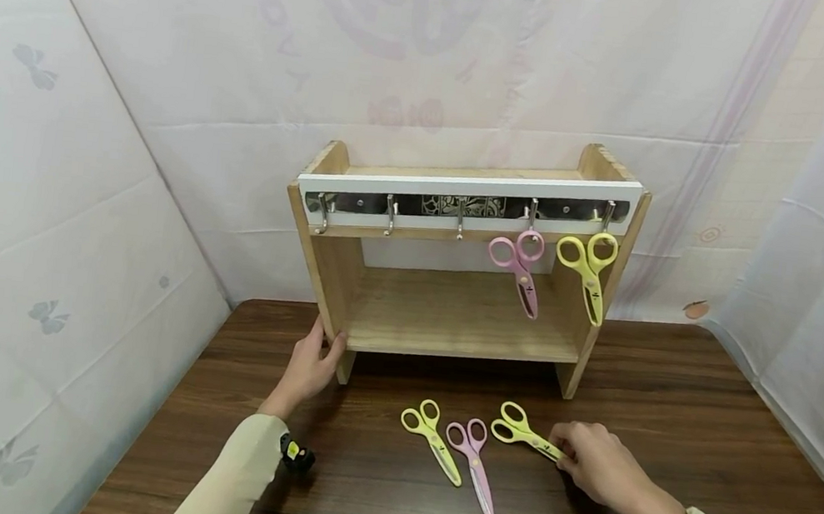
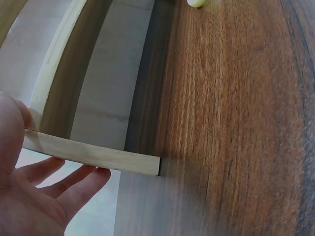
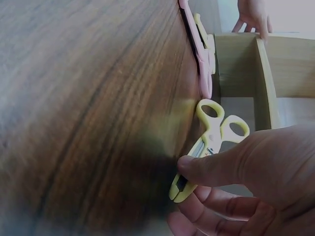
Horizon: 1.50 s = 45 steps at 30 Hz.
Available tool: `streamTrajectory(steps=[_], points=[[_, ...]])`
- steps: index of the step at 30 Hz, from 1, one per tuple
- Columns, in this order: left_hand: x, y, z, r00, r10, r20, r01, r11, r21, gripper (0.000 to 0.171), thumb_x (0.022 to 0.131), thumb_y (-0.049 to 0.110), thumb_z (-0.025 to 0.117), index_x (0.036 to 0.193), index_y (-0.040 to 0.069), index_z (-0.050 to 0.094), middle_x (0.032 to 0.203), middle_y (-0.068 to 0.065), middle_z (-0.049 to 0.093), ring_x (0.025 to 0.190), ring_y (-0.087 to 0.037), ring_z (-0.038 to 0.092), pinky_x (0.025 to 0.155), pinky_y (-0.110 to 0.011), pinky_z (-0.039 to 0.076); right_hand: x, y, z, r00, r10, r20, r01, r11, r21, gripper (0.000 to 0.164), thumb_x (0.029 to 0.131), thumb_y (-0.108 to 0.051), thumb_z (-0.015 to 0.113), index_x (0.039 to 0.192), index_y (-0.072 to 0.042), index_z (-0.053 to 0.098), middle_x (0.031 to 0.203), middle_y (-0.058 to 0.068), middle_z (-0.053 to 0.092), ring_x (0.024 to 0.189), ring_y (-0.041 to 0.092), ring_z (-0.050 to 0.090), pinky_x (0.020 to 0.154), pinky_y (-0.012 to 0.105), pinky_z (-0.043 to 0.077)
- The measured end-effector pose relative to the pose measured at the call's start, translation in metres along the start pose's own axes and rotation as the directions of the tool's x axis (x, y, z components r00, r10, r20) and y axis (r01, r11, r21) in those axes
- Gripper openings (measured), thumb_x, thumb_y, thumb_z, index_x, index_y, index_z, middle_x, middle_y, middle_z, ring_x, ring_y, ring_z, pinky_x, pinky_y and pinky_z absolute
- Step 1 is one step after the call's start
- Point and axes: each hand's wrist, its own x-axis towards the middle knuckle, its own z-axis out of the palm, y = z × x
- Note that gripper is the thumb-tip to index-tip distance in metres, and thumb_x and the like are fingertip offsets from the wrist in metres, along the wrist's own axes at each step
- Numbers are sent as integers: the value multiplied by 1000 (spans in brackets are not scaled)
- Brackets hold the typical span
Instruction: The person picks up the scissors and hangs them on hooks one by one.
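My left hand (image 1: 308, 370) grips the lower left side panel of a wooden shelf (image 1: 462, 313), thumb on one face and fingers on the other in the left wrist view. With thumb and fingers, my right hand (image 1: 604, 466) pinches the blade end of a pair of yellow scissors (image 3: 212, 129), whose handle loops point toward the shelf. Left of it on the table lie pink scissors (image 1: 475, 465) and another pair of yellow scissors (image 1: 435, 440). From the shelf's hooks hang pink scissors (image 1: 520, 270) and yellow scissors (image 1: 589, 274), each by a handle loop.
A white hook rail (image 1: 404, 185) runs across the shelf's top front; its three left hooks carry nothing. The shelf stands on a dark brown wooden table (image 1: 356, 502). Patterned pale cloth (image 1: 251, 64) hangs behind and at both sides.
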Motion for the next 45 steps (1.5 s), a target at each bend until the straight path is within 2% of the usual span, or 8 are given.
streamTrajectory(steps=[7, 15, 21, 26, 32, 39, 42, 45], points=[[0, 0, 0, 1000, -8, -6, 8, 1000, -4, 53, 110, 21, 50, 158, 8, 31, 137, -28, 58, 120, -41, 62, 91, -56, 57, 6, -5, -19, 999, -9, -33, 6, 997, -77, 30, 77, 3, 83, 81, -23, 67, 70, -15, 52, 61, 3, 49, 48, 26, 40], [2, -1, 1, 1000, -4, -6, 4, 1000, -7, 54, 110, 21, 50, 158, 9, 31, 137, -27, 59, 120, -40, 63, 92, -54, 57, 17, -21, -55, 992, -80, -99, 68, 990, -125, 29, 79, 4, 82, 85, -21, 69, 74, -14, 52, 63, 4, 45, 50, 26, 39], [1, -3, 1, 1000, -2, -9, 2, 1000, -3, 54, 110, 21, 50, 158, 8, 31, 137, -28, 58, 120, -40, 62, 91, -55, 57, 26, -34, -80, 978, -141, -155, 117, 981, -157, 27, 80, 2, 83, 89, -21, 71, 78, -14, 58, 67, 4, 51, 55, 30, 45], [0, -3, 1, 1000, -13, -3, 13, 1000, -1, 54, 110, 22, 50, 159, 8, 30, 138, -28, 58, 121, -41, 62, 91, -55, 57, 33, -46, -96, 955, -202, -219, 161, 968, -191, 25, 79, 0, 85, 94, -17, 74, 80, -14, 58, 68, 6, 54, 57, 34, 49], [1, -2, 2, 1000, -16, -9, 16, 1000, -7, 53, 110, 22, 50, 157, 7, 32, 136, -28, 59, 120, -41, 62, 90, -54, 58, 43, -62, -109, 907, -268, -323, 220, 959, -179, 26, 79, 0, 86, 95, -17, 75, 80, -13, 60, 68, 6, 55, 57, 32, 48], [0, -1, 1, 1000, -11, -12, 11, 1000, -13, 52, 110, 20, 50, 156, 6, 33, 136, -29, 58, 120, -41, 62, 91, -54, 58, 59, -79, -114, 805, -357, -474, 328, 933, -146, 29, 74, 6, 87, 93, -13, 76, 82, -8, 66, 70, 6, 59, 59, 31, 51], [0, 0, 1, 1000, -10, -10, 10, 1000, -13, 52, 110, 20, 50, 157, 6, 32, 137, -29, 58, 121, -42, 62, 91, -54, 58, 67, -87, -116, 772, -365, -520, 367, 925, -103, 28, 73, 8, 88, 92, -10, 76, 81, -5, 67, 69, 5, 59, 58, 30, 53], [0, 0, 2, 1000, -6, -14, 6, 1000, -9, 52, 110, 21, 50, 157, 6, 33, 137, -29, 58, 121, -42, 62, 91, -54, 57, 75, -93, -118, 749, -352, -561, 391, 919, -54, 27, 73, 9, 88, 92, -6, 76, 81, -2, 69, 69, 6, 60, 59, 22, 53]])
